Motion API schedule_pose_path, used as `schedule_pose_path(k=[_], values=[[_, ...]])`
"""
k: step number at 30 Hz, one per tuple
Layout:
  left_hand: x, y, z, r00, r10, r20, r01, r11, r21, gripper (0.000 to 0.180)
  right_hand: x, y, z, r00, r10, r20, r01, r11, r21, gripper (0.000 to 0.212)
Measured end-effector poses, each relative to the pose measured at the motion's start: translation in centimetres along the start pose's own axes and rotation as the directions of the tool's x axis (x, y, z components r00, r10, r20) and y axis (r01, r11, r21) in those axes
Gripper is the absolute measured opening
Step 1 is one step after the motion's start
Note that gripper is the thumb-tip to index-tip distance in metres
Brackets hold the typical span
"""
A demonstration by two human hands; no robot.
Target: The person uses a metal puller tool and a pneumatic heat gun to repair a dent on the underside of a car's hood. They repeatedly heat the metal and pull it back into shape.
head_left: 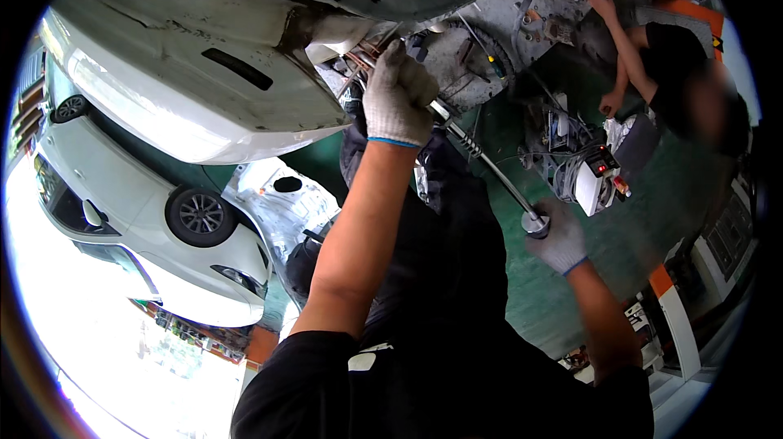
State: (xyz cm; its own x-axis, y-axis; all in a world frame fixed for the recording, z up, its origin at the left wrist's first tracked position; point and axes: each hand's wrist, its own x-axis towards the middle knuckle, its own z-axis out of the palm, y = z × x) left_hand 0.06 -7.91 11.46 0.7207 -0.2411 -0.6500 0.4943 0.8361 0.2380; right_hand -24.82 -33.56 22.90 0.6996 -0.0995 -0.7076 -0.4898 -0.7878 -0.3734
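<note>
A long chrome slide hammer (499,179) runs slantwise between my hands. My left hand (397,96), in a white knitted glove with a blue cuff, is closed around its upper end, close to the torn edge of a white car body (220,72). My right hand (559,239), gloved too, grips the lower end by a round metal flange (534,223). Copper-coloured rods (359,57) show just beyond my left hand; how the tool's tip meets the body is hidden by the glove.
A co-worker in black (677,72) reaches over the parts-strewn work surface at upper right. A yellow-and-black-handled screwdriver (495,64) lies nearby. Below is a machine with a red display (602,163) and cables. A white car (139,202) and a silver panel (281,206) are at left.
</note>
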Motion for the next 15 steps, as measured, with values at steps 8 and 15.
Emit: schedule_pose_path(k=[8, 15], values=[[0.5, -0.3, -0.3, 1.0, 0.0, 0.0, 0.0, 0.999, 0.037, 0.044, 3.0, -4.0, -0.4, 0.999, -0.048, 0.021, 0.048, 0.999, 0.001, 0.055], [-0.1, 0.4, 0.4, 1.0, -0.004, -0.011, 0.004, 0.997, 0.073, 0.047, 7.0, -8.8, 0.0, 0.981, -0.192, -0.024, 0.193, 0.979, 0.063, 0.057]])
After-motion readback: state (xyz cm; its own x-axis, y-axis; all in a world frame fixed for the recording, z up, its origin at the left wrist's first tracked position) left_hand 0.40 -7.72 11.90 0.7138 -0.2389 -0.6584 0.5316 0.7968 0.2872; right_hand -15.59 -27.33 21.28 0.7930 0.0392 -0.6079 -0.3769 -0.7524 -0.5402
